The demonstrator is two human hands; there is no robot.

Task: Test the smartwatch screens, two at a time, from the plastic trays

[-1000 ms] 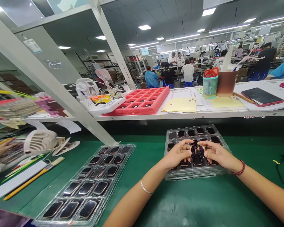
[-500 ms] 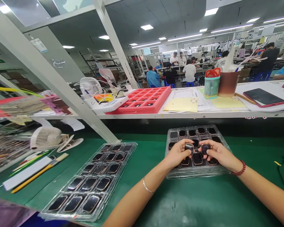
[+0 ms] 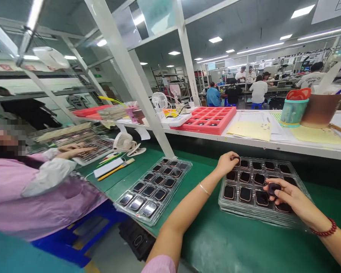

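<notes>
My right hand point(image 3: 294, 197) pinches a square dark-screened smartwatch point(image 3: 273, 189) without a strap, held just above the right part of a stack of clear plastic trays point(image 3: 224, 206). At the far left corner of the top tray, my left hand point(image 3: 226, 163) has its fingers closed on another smartwatch point(image 3: 236, 161), partly hidden by the fingers. More such watches, black with copper-coloured rims, lie face up in the tray's pockets, such as one watch point(image 3: 245, 194) in the front row. A second clear tray point(image 3: 156, 220) with rows of watches lies to the left.
A shelf point(image 3: 252, 141) runs behind, bearing a red foam tray point(image 3: 213, 127), papers and a teal cup point(image 3: 294, 113). A white fan point(image 3: 123, 142), brush point(image 3: 116, 169) and pens lie to the left. A co-worker's hands point(image 3: 76, 149) are over trays at far left.
My hands have moved apart: the left has gone to the tray's far left corner with its watch, the right stays over the tray's right side. The view has swung left, showing the co-worker.
</notes>
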